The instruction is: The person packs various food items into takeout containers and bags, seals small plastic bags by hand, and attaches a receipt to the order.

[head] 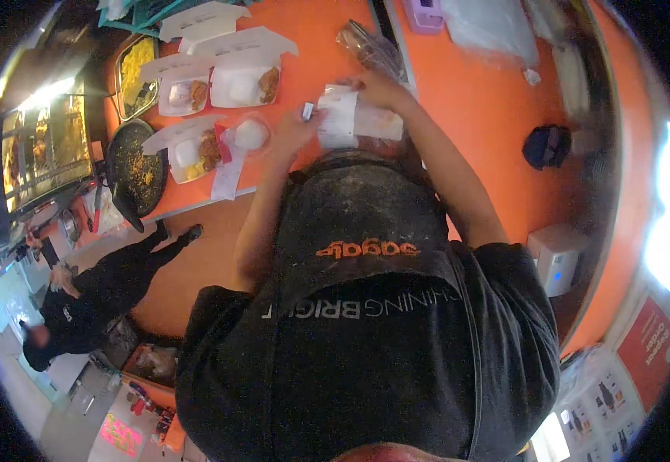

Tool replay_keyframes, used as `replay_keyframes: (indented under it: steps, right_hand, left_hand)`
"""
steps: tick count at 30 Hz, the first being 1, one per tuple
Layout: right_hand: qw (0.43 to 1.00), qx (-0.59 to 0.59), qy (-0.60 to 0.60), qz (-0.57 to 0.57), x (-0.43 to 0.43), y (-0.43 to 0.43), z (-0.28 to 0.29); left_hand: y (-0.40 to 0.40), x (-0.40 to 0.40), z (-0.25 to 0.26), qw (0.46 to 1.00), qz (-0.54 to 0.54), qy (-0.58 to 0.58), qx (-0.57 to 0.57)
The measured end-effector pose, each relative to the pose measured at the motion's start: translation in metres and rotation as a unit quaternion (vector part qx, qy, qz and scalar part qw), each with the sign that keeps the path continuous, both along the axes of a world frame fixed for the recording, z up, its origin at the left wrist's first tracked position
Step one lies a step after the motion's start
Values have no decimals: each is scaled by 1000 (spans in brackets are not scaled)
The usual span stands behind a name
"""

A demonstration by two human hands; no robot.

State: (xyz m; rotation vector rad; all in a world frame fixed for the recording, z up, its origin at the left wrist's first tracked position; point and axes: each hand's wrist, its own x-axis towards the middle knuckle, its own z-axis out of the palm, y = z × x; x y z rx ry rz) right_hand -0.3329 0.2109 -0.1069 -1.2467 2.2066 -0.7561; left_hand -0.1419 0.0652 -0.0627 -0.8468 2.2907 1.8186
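My left hand (293, 131) is shut on a small white object (307, 111), too blurred to name. It is beside the left edge of a white paper slip (337, 118). My right hand (378, 91) pinches the top edge of that slip between its fingers. A second, paler paper (378, 122) adjoins the slip on the right, over what looks like clear plastic. Left of my left hand sits a rounded white rice portion (251, 136) in a clear wrap or cup. A printed paper strip (228, 178) hangs near the counter's front edge below it.
Open paper boxes of rice and fried chicken (245, 86) stand on the orange counter (306, 52). A dark pan with crumbs (138, 170) and a yellow-filled metal tray (137, 75) are left. Clear plastic packaging (369, 46) lies ahead. Another person (98, 294) works at far left.
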Motion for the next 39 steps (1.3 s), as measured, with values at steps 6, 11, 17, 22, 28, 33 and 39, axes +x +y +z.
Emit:
replay_keyframes:
  steps: [6, 11, 17, 22, 28, 33, 39]
  right_hand:
    - [937, 115, -317, -90, -5, -8, 40]
    - [992, 80, -98, -2, 5, -7, 40]
    - [997, 78, 2, -27, 14, -4, 38]
    - [997, 34, 6, -72, 33, -1, 50]
    - [988, -90, 98, -81, 45, 11, 55]
    - [989, -58, 101, -93, 51, 12, 59]
    - [976, -167, 131, -40, 50, 13, 50]
  left_hand:
    - [1, 2, -15, 997, 26, 9, -66]
    - [-2, 0, -18, 985, -22, 27, -169]
    - [6, -2, -9, 994, 89, 51, -26]
    - [-16, -2, -15, 950, 158, 196, 182]
    - [-4, -33, 23, 960, 92, 224, 140]
    - [-9, -37, 0, 969, 6, 227, 92]
    - [-12, -44, -19, 952, -9, 279, 129]
